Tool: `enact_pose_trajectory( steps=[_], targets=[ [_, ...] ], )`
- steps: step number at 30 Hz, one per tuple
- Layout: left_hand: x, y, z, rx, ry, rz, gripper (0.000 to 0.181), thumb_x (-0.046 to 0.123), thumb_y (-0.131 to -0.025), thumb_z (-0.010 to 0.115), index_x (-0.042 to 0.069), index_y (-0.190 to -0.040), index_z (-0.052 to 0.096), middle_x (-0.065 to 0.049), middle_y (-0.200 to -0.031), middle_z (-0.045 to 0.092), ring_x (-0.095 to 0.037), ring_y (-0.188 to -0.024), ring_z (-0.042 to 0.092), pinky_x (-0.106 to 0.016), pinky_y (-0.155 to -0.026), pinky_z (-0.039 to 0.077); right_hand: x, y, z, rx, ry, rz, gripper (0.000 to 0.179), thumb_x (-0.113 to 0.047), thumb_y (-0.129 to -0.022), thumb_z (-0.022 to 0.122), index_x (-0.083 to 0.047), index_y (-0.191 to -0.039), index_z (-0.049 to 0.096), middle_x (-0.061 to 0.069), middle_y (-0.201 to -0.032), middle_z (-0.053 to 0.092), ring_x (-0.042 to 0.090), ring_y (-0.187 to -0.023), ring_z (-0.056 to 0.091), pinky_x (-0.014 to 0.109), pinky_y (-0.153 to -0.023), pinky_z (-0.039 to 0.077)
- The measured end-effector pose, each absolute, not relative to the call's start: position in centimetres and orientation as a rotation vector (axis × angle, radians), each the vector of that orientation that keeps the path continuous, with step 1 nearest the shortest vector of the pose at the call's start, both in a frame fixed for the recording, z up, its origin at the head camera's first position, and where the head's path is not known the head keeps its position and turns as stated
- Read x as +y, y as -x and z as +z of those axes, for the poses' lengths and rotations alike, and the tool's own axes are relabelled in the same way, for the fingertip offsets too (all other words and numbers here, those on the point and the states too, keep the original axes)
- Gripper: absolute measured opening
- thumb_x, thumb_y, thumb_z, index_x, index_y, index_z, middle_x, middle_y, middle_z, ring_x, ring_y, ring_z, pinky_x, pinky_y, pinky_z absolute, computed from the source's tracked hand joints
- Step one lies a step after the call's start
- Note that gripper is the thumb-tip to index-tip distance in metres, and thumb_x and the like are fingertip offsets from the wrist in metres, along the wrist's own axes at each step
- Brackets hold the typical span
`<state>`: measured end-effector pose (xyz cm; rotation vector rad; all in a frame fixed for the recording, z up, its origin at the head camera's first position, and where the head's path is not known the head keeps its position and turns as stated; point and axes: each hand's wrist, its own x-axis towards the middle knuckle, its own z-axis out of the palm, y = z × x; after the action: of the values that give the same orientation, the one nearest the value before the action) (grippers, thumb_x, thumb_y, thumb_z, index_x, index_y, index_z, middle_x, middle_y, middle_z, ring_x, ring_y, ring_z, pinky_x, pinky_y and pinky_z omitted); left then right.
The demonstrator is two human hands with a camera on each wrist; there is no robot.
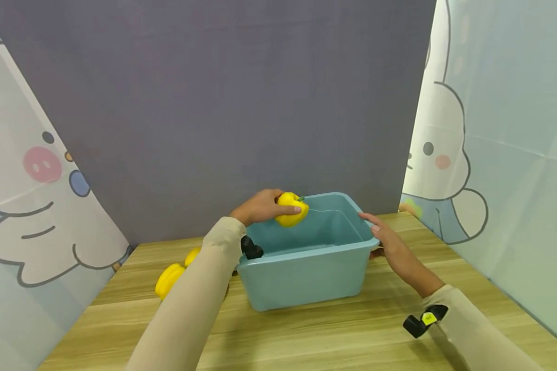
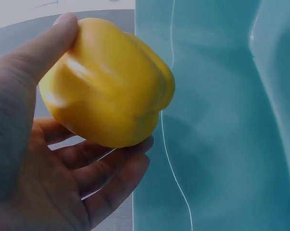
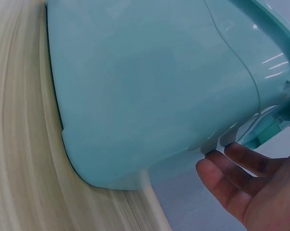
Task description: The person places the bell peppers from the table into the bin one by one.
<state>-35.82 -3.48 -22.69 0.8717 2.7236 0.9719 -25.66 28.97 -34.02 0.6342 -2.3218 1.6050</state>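
A yellow bell pepper with a green stem is in my left hand, above the back left part of the blue plastic bin. In the left wrist view the thumb lies on one side of the bell pepper and the fingers on the other. My right hand grips the bin's right rim. The right wrist view shows its fingertips under the rim, beside the outer wall.
More yellow bell peppers lie on the wooden table left of the bin, partly behind my left forearm. A grey curtain hangs behind the table. Cartoon-printed cloths stand at both sides.
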Motion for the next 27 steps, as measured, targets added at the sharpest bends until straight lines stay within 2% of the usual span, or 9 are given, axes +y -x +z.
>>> enact_pose_trajectory(
  steps=[5,14,18,23,27],
  targets=[
    [-3.3,36.01,-22.63,2.725,-0.897,0.929,0.066,0.05,-0.086,0.076,0.01,-0.135,0.058,-0.001,-0.108,0.065,-0.02,-0.092,0.062,-0.036,-0.083,0.051,28.95,25.58,-33.72,-2.309,-0.638,1.6,0.052,-0.03,-0.11,0.028,-0.006,-0.156,0.027,0.029,-0.146,0.037,0.013,-0.1,0.056,0.045,-0.07,0.055],
    [-3.38,36.08,-22.98,2.708,-0.895,0.912,0.075,0.043,-0.085,0.079,0.009,-0.145,0.049,-0.001,-0.114,0.062,-0.019,-0.097,0.061,-0.034,-0.086,0.051,29.08,25.65,-34.07,-2.323,-0.623,1.574,0.053,-0.031,-0.111,0.028,-0.004,-0.156,0.027,0.028,-0.146,0.037,0.011,-0.097,0.057,0.042,-0.069,0.055],
    [-3.43,35.87,-23.04,2.711,-0.889,0.898,0.075,0.04,-0.086,0.079,0.011,-0.147,0.048,-0.003,-0.122,0.061,-0.02,-0.101,0.06,-0.034,-0.087,0.052,29.09,25.84,-34.19,-2.327,-0.612,1.571,0.054,-0.034,-0.111,0.028,-0.006,-0.156,0.028,0.028,-0.144,0.04,0.014,-0.097,0.057,0.043,-0.069,0.055],
    [-3.28,35.7,-23.03,2.737,-0.893,0.893,0.066,0.039,-0.089,0.077,0.014,-0.145,0.052,-0.01,-0.138,0.056,-0.022,-0.119,0.055,-0.041,-0.098,0.047,29.11,25.71,-34.13,-2.331,-0.599,1.568,0.054,-0.035,-0.111,0.027,-0.006,-0.156,0.028,0.028,-0.143,0.04,0.015,-0.098,0.056,0.041,-0.069,0.054],
    [-3.22,35.62,-22.96,2.724,-0.879,0.984,0.057,0.042,-0.092,0.073,0.018,-0.141,0.057,-0.007,-0.136,0.058,-0.022,-0.119,0.056,-0.044,-0.099,0.047,29.05,25.38,-34.08,-2.318,-0.592,1.578,0.053,-0.033,-0.111,0.028,-0.005,-0.156,0.029,0.028,-0.142,0.041,0.012,-0.097,0.056,0.04,-0.069,0.054]
  ],
)
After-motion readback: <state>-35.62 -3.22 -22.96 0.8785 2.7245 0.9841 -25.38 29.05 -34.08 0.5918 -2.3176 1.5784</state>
